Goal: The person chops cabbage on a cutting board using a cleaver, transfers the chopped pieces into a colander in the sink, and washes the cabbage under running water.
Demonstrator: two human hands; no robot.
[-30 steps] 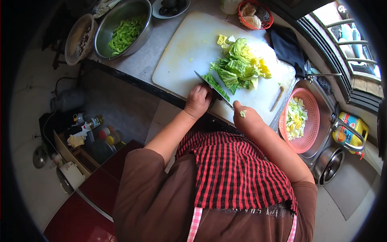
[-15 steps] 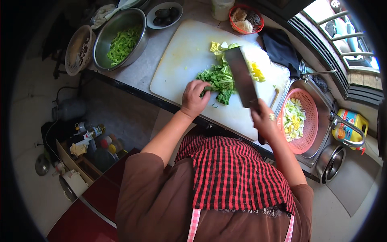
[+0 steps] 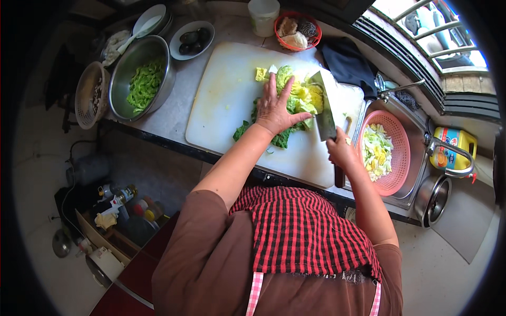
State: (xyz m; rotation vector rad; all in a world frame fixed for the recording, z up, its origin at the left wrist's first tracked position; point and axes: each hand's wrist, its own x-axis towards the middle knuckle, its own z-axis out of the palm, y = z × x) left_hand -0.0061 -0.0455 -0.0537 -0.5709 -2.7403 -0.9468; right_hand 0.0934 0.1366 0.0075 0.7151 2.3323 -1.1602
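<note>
My left hand (image 3: 276,108) lies with fingers spread over a heap of leafy greens (image 3: 304,96) on a white cutting board (image 3: 221,89). Pale yellow-green leaves show past its fingertips and darker green ones below the palm. In my right hand (image 3: 342,150) is a cleaver (image 3: 325,113), gripped by its dark handle. The broad blade stands along the right side of the leaves, pointing away from me. Whether its edge touches the board cannot be made out. Small leaf scraps lie around the heap.
Right of the board, a pink colander (image 3: 398,158) of chopped leaves stands in the sink (image 3: 421,145). At left are a steel bowl (image 3: 167,87) of green strips and a woven basket (image 3: 84,95). A plate (image 3: 176,52) of dark oval items and a red basket (image 3: 279,39) sit behind.
My left hand has gone from curled at the near left of the leaves to spread on top of them. The cleaver has come upright beside the leaves' right side.
</note>
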